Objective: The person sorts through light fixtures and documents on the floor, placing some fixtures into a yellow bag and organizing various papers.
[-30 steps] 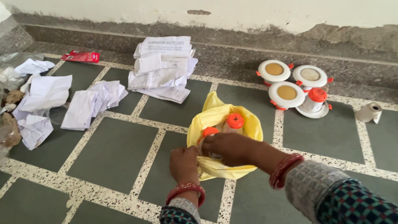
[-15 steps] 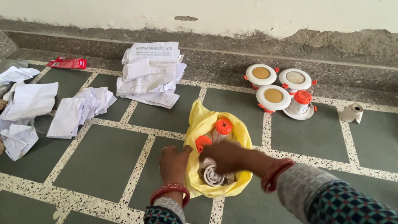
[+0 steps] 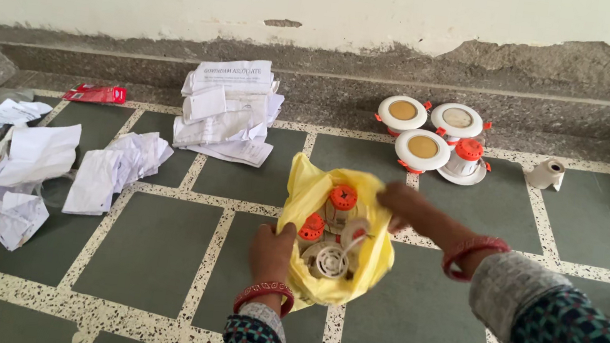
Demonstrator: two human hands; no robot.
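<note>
A yellow plastic bag lies open on the tiled floor, with several white round light fittings with orange caps inside it. My left hand grips the bag's near left edge. Over the bag's far right rim, my right hand is blurred, and I cannot tell whether it grips the rim. Both wrists wear red bangles.
Several more white and orange light fittings stand by the grey wall ledge. A small tape roll lies to their right. A pile of white papers sits behind the bag; crumpled papers and a red packet lie left.
My right hand has come out of the bag and moved up to its far right rim. The fittings inside now show. My left hand keeps its hold.
</note>
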